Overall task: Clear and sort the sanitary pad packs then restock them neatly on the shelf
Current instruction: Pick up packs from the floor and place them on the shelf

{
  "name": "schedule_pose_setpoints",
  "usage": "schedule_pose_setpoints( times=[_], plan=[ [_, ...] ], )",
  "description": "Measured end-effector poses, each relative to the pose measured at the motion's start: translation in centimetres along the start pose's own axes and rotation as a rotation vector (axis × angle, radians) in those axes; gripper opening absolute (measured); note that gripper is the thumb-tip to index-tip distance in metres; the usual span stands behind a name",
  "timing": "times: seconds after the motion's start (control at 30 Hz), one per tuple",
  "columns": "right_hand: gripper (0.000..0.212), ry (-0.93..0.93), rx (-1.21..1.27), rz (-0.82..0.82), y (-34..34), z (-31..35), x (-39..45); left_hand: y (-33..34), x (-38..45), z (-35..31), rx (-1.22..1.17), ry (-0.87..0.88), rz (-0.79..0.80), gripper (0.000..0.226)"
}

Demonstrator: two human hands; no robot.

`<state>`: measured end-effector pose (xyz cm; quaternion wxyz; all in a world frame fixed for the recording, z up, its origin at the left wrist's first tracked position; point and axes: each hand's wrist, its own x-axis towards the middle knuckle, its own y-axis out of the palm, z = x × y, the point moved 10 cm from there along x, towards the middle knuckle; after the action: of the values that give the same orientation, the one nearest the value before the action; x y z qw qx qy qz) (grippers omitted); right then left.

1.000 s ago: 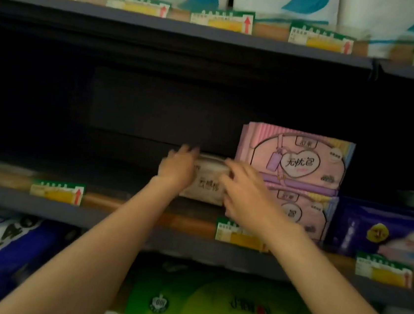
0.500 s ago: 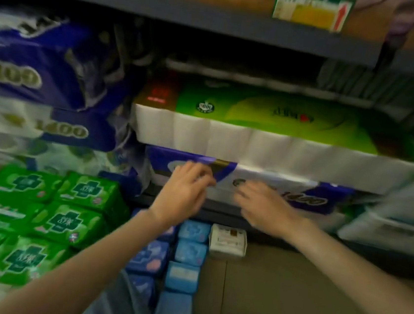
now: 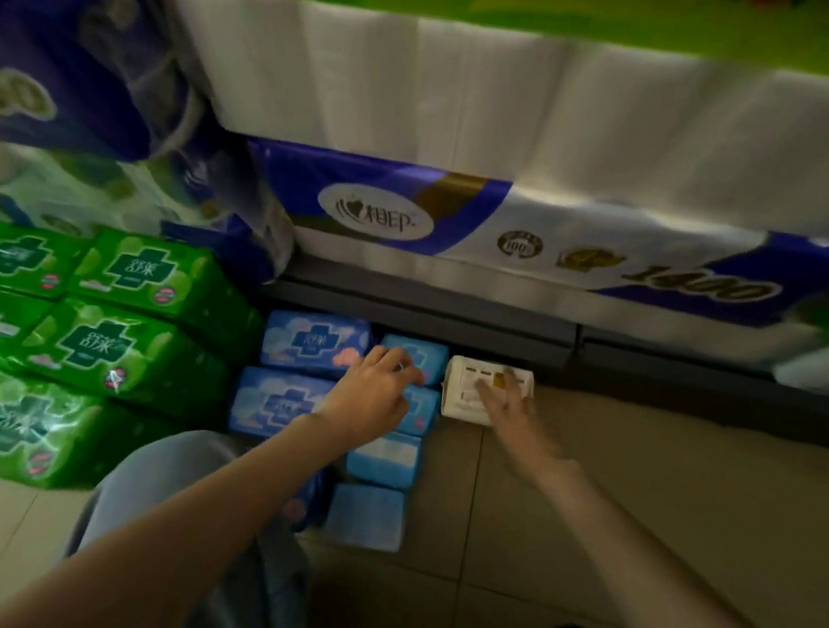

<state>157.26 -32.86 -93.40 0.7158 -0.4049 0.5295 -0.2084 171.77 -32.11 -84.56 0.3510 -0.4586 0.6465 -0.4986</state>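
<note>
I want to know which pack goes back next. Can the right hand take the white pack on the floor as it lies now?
Probably yes. The right hand already lies over the white pack with straight fingers. Nothing covers the pack, and the floor to its right is bare. The left hand is over the blue packs, apart from it.

Counts on floor before me: green pad packs (image 3: 124, 348), at least five in view; large blue pad packs (image 3: 314, 341), two clear; small blue packs (image 3: 366, 517), four; white pack (image 3: 466, 389), one; my hands, two.

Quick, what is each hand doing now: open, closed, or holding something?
Left hand: fingers curled over the small blue packs; grip cannot be told.
Right hand: open, fingers on the white pack.
</note>
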Motion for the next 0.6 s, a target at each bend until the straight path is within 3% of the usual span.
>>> schedule_pose_setpoints(
  times=[0.07,0.17,0.23,0.33,0.4,0.5,0.6],
  plan=[
    [0.073,0.056,-0.009,-0.079,-0.1,-0.4,0.9,1.6,-0.4,1.1,-0.078,-0.069,0.025,0.031],
    [0.066,0.035,-0.198,-0.344,-2.0,0.1,2.1,3.4,-1.5,1.5,-0.094,-0.057,0.058,0.037],
    [0.060,0.001,-0.268,-0.359,-2.5,0.9,1.8,3.8,-1.7,1.6,-0.108,-0.064,0.075,0.043],
    [0.060,0.061,-0.186,-0.228,-1.0,0.4,1.6,4.1,-1.4,1.6,-0.156,-0.126,0.144,0.035],
    [0.076,0.058,0.069,-0.072,-0.4,0.0,1.0,4.7,-1.1,2.0,-0.296,-0.185,0.229,0.043],
    [0.083,-0.028,0.391,0.005,-4.7,0.7,-0.9,3.3,-0.3,2.8,-0.658,-0.378,0.246,0.061],
    [0.080,-0.147,0.436,0.073,-11.2,1.7,-3.6,1.0,0.1,1.9,-1.075,-0.563,0.394,0.070]
  ],
)
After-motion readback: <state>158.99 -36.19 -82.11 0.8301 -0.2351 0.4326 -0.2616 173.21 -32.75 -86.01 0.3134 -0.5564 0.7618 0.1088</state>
